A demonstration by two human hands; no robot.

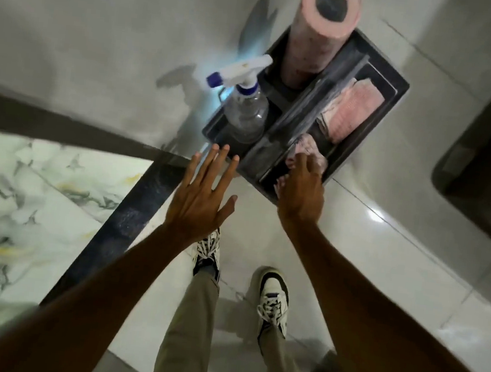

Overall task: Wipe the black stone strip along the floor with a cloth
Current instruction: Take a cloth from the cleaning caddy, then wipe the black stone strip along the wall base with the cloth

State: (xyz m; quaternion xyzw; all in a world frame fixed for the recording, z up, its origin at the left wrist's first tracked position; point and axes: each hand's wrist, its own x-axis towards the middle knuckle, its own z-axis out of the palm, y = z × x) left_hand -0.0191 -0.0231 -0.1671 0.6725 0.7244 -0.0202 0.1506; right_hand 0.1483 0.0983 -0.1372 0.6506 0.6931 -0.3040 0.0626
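Observation:
The black stone strip [131, 219] runs diagonally across the floor from the lower left to the middle, between marble-patterned tile and plain white tile. My left hand [203, 196] hovers above its far end, flat, with fingers spread and nothing in it. My right hand [301, 191] reaches into the near compartment of a black caddy [396, 89]. Its fingers curl around a crumpled pink cloth [307, 145] that still lies in the caddy.
The caddy stands on the floor against the wall and holds a spray bottle [246, 110], an upright pink roll [310, 50] and folded pink cloths [352, 109]. My two shoes [275, 298] stand on the white tile. A dark piece of furniture [484, 150] is at the right.

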